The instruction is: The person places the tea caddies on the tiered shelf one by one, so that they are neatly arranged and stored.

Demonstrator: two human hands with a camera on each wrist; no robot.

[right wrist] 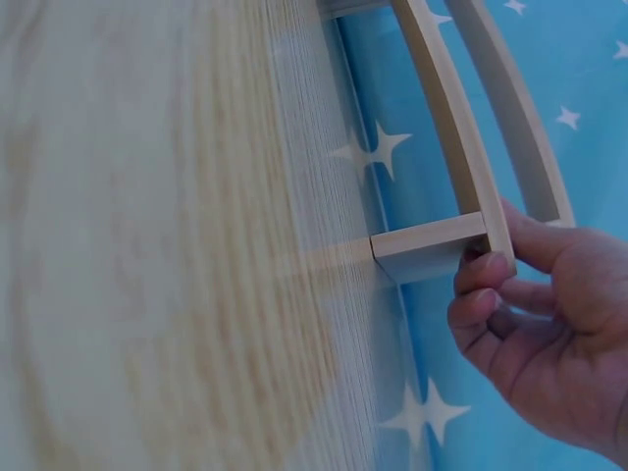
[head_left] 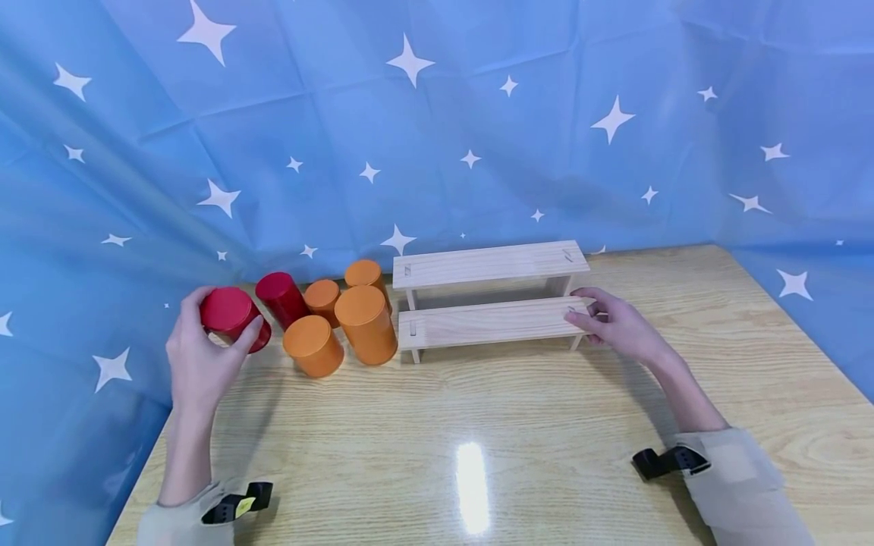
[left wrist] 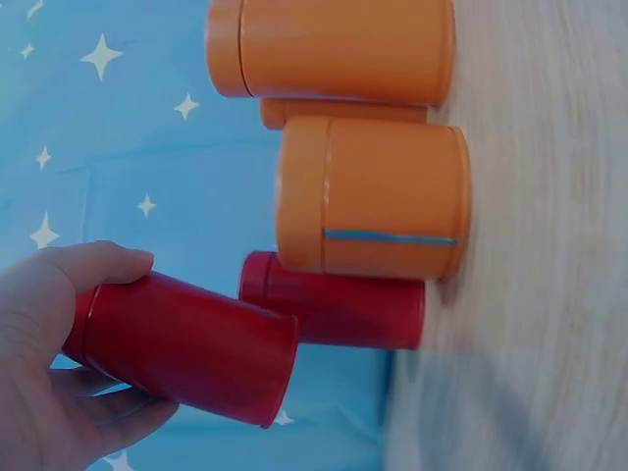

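Note:
My left hand grips a red lidded canister by its lid end, thumb on one side and fingers on the other. The canister is tilted and held off the table. A second red canister stands just to its right, beside several orange canisters of differing heights. My right hand pinches the right end of the lower board of a two-tier wooden shelf. In the right wrist view, thumb and fingers close on that board's end near its leg.
The light wood table carries everything, and a bright reflection lies near its front middle. Behind and to the sides hangs a blue cloth with white stars. The orange canisters stand close to the shelf's left end.

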